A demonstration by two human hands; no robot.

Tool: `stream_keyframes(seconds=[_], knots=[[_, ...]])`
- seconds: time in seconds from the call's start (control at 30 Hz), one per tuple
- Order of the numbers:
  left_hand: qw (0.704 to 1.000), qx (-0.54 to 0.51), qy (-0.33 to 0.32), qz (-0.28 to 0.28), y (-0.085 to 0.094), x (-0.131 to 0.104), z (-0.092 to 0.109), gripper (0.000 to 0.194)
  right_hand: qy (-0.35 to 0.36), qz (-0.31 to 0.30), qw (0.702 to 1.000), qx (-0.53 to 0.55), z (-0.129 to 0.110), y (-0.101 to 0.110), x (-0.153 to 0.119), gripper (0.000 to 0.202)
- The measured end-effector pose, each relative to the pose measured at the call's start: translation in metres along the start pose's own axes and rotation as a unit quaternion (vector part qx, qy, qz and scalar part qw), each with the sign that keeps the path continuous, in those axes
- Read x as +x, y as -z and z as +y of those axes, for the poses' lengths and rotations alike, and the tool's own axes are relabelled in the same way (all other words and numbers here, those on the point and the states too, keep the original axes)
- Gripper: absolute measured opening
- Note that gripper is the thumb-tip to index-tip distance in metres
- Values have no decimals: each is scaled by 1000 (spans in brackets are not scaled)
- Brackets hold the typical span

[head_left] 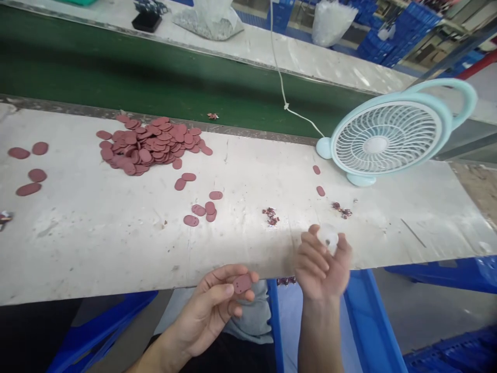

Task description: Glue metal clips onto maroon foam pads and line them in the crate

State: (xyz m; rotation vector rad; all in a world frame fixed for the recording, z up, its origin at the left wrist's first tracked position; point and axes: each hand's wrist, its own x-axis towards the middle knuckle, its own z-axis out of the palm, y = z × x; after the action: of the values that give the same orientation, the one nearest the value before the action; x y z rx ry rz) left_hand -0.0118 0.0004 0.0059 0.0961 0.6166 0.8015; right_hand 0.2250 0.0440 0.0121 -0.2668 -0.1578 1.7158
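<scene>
My left hand (212, 305) pinches a dark red oval piece (243, 283) with small holes, just in front of the table's near edge. Raised over that edge, my right hand (320, 267) has its fingers curled round a small translucent white round object (328, 236) with a dark spot in its middle; its kind is unclear. Small dark red and metallic parts (271, 216) lie on the table beyond my hands, with a similar cluster (341, 210) to the right. Several loose oval pieces (191, 220) rest farther left.
A large pile of oval pieces (151, 145) covers the back left of the white table (116, 243). A light blue fan (388, 140) stands at the back right, its cord running upward. A blue bin (368, 321) sits below the near edge, under my right forearm.
</scene>
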Motion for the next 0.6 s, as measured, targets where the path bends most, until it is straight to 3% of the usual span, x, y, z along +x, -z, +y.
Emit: stream_keyframes(seconds=[0.07,0.17,0.3,0.53,0.6], knots=[[1000,7,-9,14,-5,2,-1,24,37,81,983,-160,19,-15,-14,39],[999,14,-24,28,-9,3,-4,24,118,166,908,-367,50,-34,-34,32],[999,22,-33,29,-9,1,-7,25,232,162,815,-507,81,-41,-46,27],[997,56,-34,36,-9,0,-3,30,303,168,735,-583,93,-38,-46,27],[997,61,-38,30,-11,0,-2,28,276,129,717,-628,88,-33,-50,31]])
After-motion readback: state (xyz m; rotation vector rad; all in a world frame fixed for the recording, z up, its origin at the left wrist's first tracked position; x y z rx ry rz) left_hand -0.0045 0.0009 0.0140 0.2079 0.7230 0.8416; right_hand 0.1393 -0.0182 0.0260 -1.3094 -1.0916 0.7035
